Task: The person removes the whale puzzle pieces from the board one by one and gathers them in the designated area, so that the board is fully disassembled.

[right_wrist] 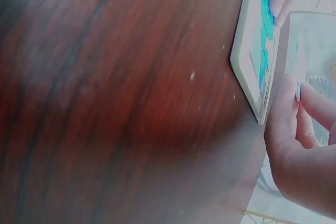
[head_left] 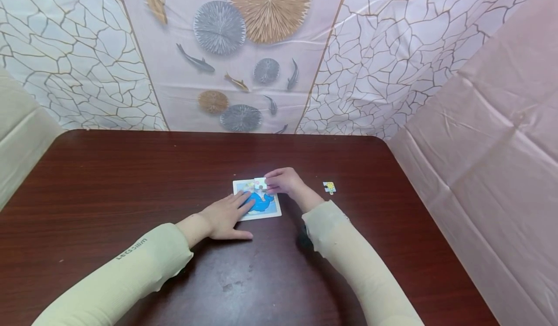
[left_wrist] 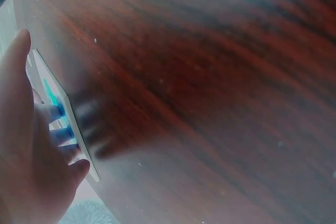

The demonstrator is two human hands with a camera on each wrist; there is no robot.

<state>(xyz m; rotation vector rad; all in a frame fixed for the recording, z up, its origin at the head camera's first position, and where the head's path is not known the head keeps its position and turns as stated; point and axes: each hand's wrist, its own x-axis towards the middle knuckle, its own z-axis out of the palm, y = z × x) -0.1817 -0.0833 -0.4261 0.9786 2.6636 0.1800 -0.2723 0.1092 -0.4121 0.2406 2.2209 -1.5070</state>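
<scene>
Cream in both sleeves point(head_left: 126, 272), rests the left hand point(head_left: 223, 217), fingers straight and spread, on the whale puzzle board point(head_left: 263, 207) between both hands; pinches a jigsaw piece point(head_left: 259, 183) near its far edge with the right hand point(head_left: 285, 180); has a partly yellow loose piece point(head_left: 330, 186) on the dark table point(head_left: 109, 180), right of that hand.
</scene>
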